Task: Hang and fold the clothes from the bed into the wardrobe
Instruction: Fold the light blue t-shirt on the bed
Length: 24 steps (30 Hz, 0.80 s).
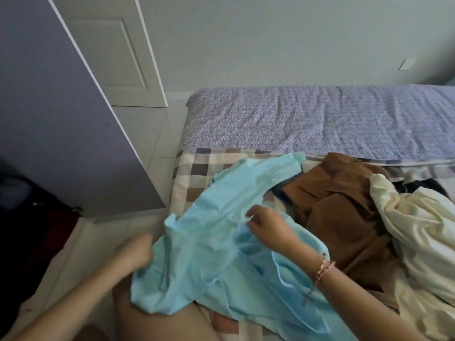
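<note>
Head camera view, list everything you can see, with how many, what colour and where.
light blue garment: one, light blue, left on the checked sheet
brown garment: one, brown, right of it
cream garment: one, cream, far right
dark cloth: one, dark, behind the cream garment
checked sheet: one, beige-grey, under the clothes
patterned sheet: one, lilac, beyond the checked sheet
panel: one, lilac, left
door: one, white, behind the panel
wall plate: one, white, upper right
bracelet: one, pinkish, right wrist
left hand: one, grips the light blue garment's edge
right hand: one, pinches its middle
</note>
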### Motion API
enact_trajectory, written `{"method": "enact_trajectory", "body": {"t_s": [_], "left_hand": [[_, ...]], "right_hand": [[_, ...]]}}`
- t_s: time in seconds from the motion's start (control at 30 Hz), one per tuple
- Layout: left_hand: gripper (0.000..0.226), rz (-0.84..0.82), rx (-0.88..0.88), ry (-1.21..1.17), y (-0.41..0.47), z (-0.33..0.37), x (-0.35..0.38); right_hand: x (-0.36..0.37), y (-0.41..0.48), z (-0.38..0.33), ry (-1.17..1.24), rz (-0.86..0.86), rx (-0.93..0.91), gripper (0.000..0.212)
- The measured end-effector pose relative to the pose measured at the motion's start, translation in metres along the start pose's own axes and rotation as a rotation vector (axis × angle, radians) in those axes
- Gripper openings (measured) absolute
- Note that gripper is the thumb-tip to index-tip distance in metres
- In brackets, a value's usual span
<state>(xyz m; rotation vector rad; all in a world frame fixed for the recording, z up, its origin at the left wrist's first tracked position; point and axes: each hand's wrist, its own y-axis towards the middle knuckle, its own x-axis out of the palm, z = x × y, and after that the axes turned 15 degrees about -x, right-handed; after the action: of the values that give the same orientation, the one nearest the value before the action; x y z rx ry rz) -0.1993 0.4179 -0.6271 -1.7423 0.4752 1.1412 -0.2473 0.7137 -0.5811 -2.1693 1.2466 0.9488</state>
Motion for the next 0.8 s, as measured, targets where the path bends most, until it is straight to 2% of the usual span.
{"method": "enact_trajectory", "body": {"t_s": [0.07, 0.1, 0.2, 0.23, 0.27, 0.33, 0.4, 0.43, 0.5, 0.57, 0.67, 0.73, 0.8], "left_hand": [[0.031, 0.16, 0.029, -0.032, -0.01, 0.024, -0.003], [0.032, 0.243, 0.077, -0.103, -0.019, 0.04, -0.008], [0.041, 0.502, 0.304, -0.342, -0.031, 0.086, -0.006], [0.049, 0.479, 0.382, -0.357, -0.035, 0.1, -0.003], [0.054, 0.378, 0.435, -0.346, -0.039, 0.114, 0.002], [0.057, 0.145, 0.369, -0.197, -0.045, 0.139, 0.017], [0.054, 0.187, 0.308, -0.015, -0.045, 0.153, 0.026], [0.044, 0.227, 0.284, 0.04, -0.044, 0.156, 0.026], [0.025, 0.243, 0.251, 0.06, -0.032, 0.154, 0.022], [0.021, 0.187, 0.233, -0.134, -0.017, 0.142, 0.01], [0.02, 0.304, 0.116, -0.615, 0.001, 0.109, -0.013], [0.023, 0.347, -0.052, -0.896, 0.017, 0.085, -0.025], [0.027, 0.307, -0.301, -1.104, 0.034, 0.065, -0.028]], "right_hand": [[0.002, 0.012, 0.037, -0.137, 0.031, 0.127, 0.031], [0.003, 0.015, 0.049, -0.131, 0.021, 0.19, 0.035], [0.015, 0.017, 0.062, -0.167, -0.055, 0.319, 0.044], [0.02, 0.015, 0.064, -0.266, -0.049, 0.332, 0.048], [0.024, 0.014, 0.065, -0.38, -0.033, 0.322, 0.05], [0.024, 0.011, 0.065, -0.401, -0.011, 0.304, 0.047], [0.02, 0.011, 0.065, -0.198, -0.022, 0.296, 0.037], [0.017, 0.01, 0.064, -0.137, -0.03, 0.253, 0.032], [0.009, 0.009, 0.064, -0.142, -0.003, 0.165, 0.026], [-0.002, 0.005, 0.066, -0.142, 0.079, 0.147, 0.022], [-0.018, 0.003, 0.073, -0.047, 0.167, 0.207, 0.015], [-0.024, 0.005, 0.077, -0.058, 0.138, 0.233, 0.012], [-0.025, 0.007, 0.081, -0.107, 0.025, 0.264, 0.01]]}}
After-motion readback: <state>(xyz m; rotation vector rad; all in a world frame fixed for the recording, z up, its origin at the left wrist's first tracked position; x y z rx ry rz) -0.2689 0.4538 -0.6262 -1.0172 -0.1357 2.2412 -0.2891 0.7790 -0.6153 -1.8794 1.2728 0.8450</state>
